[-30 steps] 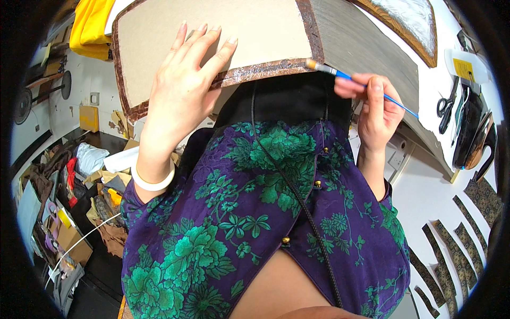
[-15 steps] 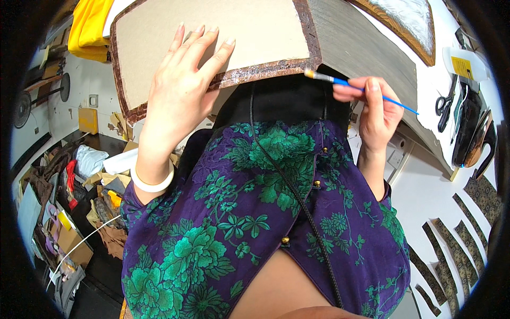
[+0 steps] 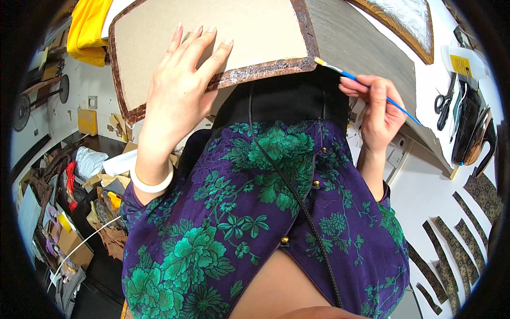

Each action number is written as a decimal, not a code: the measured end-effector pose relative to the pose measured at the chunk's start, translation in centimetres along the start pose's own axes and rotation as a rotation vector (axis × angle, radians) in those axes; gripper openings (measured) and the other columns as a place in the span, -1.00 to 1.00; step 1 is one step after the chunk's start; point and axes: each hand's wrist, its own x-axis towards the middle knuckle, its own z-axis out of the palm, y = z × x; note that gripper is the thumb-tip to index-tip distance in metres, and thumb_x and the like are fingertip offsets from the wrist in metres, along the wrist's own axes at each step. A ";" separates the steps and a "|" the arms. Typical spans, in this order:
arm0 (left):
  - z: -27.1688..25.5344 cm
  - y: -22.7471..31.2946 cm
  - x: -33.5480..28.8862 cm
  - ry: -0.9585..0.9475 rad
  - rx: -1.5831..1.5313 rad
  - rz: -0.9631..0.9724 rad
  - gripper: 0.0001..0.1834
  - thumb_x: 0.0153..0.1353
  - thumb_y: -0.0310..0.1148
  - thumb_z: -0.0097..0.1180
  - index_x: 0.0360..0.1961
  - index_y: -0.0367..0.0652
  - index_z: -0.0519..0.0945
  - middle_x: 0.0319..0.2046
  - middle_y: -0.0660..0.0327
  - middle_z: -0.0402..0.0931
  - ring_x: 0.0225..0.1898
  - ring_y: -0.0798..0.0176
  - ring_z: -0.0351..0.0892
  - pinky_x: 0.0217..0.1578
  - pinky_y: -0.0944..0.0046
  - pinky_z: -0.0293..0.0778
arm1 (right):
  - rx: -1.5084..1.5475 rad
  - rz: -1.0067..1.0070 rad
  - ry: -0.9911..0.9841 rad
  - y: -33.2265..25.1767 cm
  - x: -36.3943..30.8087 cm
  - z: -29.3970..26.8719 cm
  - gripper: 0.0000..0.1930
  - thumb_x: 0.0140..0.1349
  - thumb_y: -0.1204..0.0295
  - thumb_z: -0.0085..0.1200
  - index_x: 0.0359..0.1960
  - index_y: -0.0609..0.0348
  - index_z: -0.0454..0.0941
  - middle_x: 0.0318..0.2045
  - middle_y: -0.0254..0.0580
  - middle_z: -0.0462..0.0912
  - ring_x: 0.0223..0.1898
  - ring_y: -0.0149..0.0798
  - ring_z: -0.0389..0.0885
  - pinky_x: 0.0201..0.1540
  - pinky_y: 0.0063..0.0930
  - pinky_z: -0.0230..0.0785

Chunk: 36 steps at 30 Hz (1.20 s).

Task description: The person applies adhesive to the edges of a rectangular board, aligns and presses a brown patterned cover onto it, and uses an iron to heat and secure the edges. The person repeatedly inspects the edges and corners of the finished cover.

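Right of the middle of the frame, the right hand [image 3: 378, 111] has the blue brush [image 3: 348, 75] in a pinching grip. In the upper left, the left hand [image 3: 183, 85] lies flat, fingers spread, on the cream board [image 3: 255, 32] at the top. The bristles [image 3: 319, 61] are by its lower right corner; I cannot tell if they touch. Light, short strokes along the brown edge [image 3: 260, 74] should work best, with the left hand pressing so nothing slips. Behind is a grey sheet [image 3: 366, 48].

Beige brown-bordered panel [image 3: 260, 37], blue-handled brush [image 3: 347, 75] slanting, bristles by panel's lower-right corner
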 end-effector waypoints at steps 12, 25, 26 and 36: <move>0.1 0.1 0.1 0.013 0.020 0.020 -0.27 -0.13 -0.54 0.38 0.19 -0.05 0.53 0.14 0.02 0.48 0.26 -0.06 0.43 0.41 -0.08 0.18 | -0.097 -0.112 0.023 -0.3 0.3 1.5 -0.75 0.48 0.53 -0.13 -0.20 0.48 0.58 -0.40 0.04 0.74 -0.36 -0.20 0.76 -0.21 -0.43 0.63; 0.2 0.0 0.3 -0.007 0.003 0.003 -0.25 -0.11 -0.52 0.38 0.23 0.04 0.54 0.21 0.05 0.46 0.30 -0.06 0.40 0.42 -0.14 0.15 | 0.060 -0.019 -0.007 0.5 0.6 3.0 -0.72 0.52 0.44 -0.14 -0.14 0.47 0.56 -0.33 0.08 0.74 -0.30 -0.18 0.77 -0.16 -0.35 0.64; 0.1 0.1 0.4 -0.009 0.007 0.005 -0.25 -0.11 -0.52 0.38 0.23 0.04 0.54 0.21 0.04 0.46 0.30 -0.06 0.40 0.41 -0.14 0.15 | 0.044 0.027 -0.070 0.6 0.4 2.9 -0.71 0.52 0.44 -0.15 -0.14 0.47 0.56 -0.34 0.08 0.74 -0.30 -0.17 0.77 -0.16 -0.35 0.64; -0.1 0.3 0.5 -0.012 -0.013 0.009 -0.28 -0.13 -0.52 0.38 0.19 -0.05 0.54 0.16 -0.01 0.46 0.27 -0.13 0.42 0.39 -0.16 0.18 | 0.232 0.109 -0.343 -0.4 0.3 2.9 -0.71 0.51 0.46 -0.14 -0.13 0.51 0.56 -0.28 0.13 0.73 -0.23 -0.14 0.76 -0.12 -0.30 0.66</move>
